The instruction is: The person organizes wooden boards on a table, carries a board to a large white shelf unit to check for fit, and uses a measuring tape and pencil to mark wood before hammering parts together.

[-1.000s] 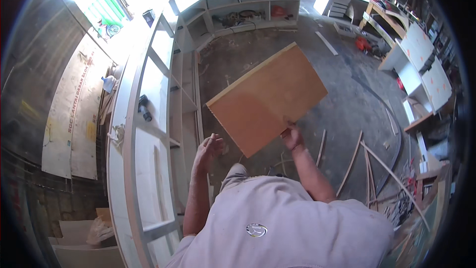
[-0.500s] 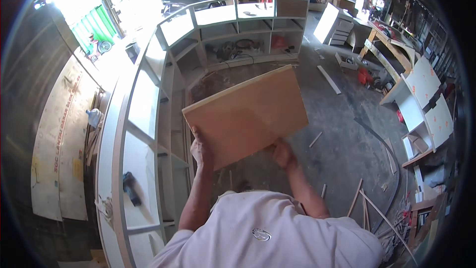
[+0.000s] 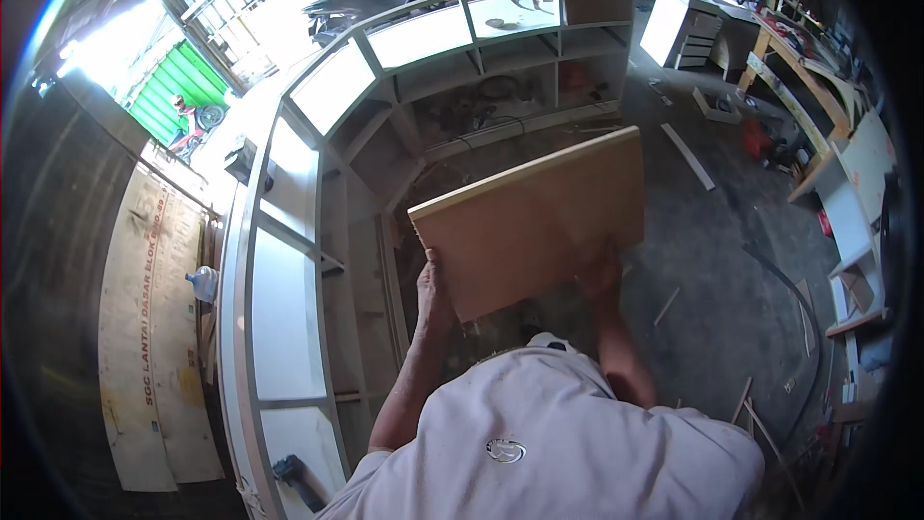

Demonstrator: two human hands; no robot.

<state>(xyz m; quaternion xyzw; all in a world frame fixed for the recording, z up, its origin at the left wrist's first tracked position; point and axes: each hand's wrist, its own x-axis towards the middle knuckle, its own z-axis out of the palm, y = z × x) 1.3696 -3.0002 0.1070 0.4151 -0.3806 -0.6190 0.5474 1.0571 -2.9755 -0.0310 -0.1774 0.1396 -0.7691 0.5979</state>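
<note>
A rectangular brown wooden panel with a pale edge strip is held tilted in front of my chest, off the floor. My left hand grips its left edge near the lower corner, the thumb lying on the face. At the lower right part of the panel my right hand holds on; it is dark and blurred, and its fingers show only in part. To my left and ahead runs a long, curved white counter frame with open compartments. A dark hand-held power tool lies on its near left section.
Beyond the panel, tools and cables sit in the counter's lower compartments. On the right are a white wooden strip, a shallow box, a workbench and wood scraps on the floor. Printed boards lean at far left; a motorcycle stands behind.
My view has shifted, so the counter and the floor things sit differently in it. The panel has turned slightly and is still in both hands; my right hand has moved up along its face.
</note>
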